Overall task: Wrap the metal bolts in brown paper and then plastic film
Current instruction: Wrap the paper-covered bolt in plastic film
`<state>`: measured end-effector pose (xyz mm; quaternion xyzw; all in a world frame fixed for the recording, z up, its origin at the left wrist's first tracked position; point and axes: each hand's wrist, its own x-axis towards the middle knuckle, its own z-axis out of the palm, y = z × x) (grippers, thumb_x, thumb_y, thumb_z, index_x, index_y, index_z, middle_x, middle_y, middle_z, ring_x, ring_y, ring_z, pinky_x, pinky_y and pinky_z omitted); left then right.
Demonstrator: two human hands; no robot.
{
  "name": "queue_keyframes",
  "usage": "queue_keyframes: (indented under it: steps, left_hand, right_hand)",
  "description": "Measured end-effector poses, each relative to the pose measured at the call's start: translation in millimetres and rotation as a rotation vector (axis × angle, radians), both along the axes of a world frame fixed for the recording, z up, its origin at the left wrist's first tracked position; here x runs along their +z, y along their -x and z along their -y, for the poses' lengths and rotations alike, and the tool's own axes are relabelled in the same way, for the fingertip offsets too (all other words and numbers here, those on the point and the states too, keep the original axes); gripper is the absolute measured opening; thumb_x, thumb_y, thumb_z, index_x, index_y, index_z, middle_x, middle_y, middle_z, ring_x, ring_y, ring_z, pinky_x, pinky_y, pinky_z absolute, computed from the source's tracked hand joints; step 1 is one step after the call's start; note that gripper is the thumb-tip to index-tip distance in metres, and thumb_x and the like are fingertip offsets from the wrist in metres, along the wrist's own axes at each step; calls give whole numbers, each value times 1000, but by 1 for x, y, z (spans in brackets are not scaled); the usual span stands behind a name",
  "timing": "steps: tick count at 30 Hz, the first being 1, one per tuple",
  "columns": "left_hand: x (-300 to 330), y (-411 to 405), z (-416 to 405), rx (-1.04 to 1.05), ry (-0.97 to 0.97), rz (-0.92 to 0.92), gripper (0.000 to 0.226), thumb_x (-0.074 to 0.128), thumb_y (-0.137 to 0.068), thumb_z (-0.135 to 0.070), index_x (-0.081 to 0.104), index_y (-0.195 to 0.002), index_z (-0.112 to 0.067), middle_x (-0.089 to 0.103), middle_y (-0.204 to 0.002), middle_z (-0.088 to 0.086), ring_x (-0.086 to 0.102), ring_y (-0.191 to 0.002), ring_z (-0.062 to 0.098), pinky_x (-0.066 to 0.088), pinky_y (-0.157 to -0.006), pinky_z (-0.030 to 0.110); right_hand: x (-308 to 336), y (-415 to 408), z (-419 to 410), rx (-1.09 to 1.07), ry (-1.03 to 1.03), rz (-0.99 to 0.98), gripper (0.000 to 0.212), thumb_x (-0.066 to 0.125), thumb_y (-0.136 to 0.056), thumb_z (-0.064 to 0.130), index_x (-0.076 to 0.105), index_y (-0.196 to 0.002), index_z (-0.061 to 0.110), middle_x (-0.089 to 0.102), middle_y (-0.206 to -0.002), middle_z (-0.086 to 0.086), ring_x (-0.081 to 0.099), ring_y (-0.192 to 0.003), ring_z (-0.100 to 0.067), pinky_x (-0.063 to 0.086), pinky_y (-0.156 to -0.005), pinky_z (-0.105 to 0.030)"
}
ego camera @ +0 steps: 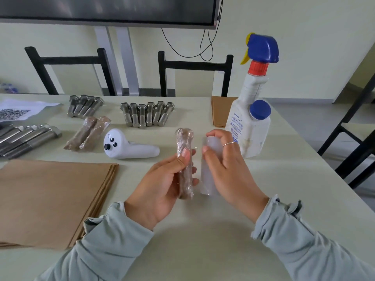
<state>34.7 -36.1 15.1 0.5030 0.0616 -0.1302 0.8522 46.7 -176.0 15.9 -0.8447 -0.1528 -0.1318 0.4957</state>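
Near the front edge of the table (263, 199), the left hand (160, 187) has its fingers and thumb curled around a bolt wrapped in brown paper and film (185, 163), held upright just off the surface. Right beside it, the right hand (225, 165) pinches a roll of clear plastic film (208, 179). Further back sit two finished wrapped bolts (88, 132), a row of bare bolts (147, 114), a white controller (127, 146), a spray bottle (251, 110) and, by the left edge, stacked brown paper sheets (52, 197).

three wrapped bolts (185, 163); two hands (158, 189)
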Motion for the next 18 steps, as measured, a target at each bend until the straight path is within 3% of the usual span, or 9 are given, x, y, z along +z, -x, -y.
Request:
queue_keyframes:
  steps: [4, 8, 12, 15, 18]
  left_hand:
    - [1, -2, -3, -27, -11, 37, 28, 64, -67, -36, 78, -83, -18, 65, -72, 0, 64, -69, 8, 56, -71, 25]
    - [2, -1, -3, -66, 9, 54, 29, 59, -75, -29, 68, -95, -11, 64, -72, 3, 64, -67, 12, 57, -62, 27]
    - [2, 4, 3, -16, -100, 110, 24, 52, -91, -35, 61, -94, -13, 54, -73, 2, 52, -60, 11, 46, -51, 24]
    - [0, 8, 8, 76, -364, 302, 32, 60, -78, -57, 59, -70, -25, 46, -57, -5, 41, -49, 9, 37, -45, 24]
    - [1, 11, 10, 196, -463, 353, 39, 61, -73, -58, 48, -51, -29, 40, -45, -8, 35, -41, 11, 31, -43, 27]
  right_hand:
    - [0, -1, 4, -3, 9, -12, 16, 44, -91, 41, 35, -95, 54, 44, -99, 8, 46, -85, 13, 36, -64, 0]
    - [3, -3, 3, 71, -85, -110, 17, 50, -91, 35, 41, -98, 48, 51, -106, -3, 59, -78, -1, 43, -63, -11]
    - [4, 0, -3, 120, -94, -86, 20, 52, -90, 27, 40, -99, 41, 50, -107, -7, 59, -73, 6, 43, -62, -7]
    - [3, 6, -8, 159, -102, -64, 20, 55, -88, 36, 40, -99, 43, 50, -106, -6, 61, -76, -1, 46, -65, -11]
    - [1, 10, -10, 128, -59, 37, 23, 56, -87, 36, 36, -94, 45, 39, -104, 8, 50, -86, 14, 41, -65, -2]
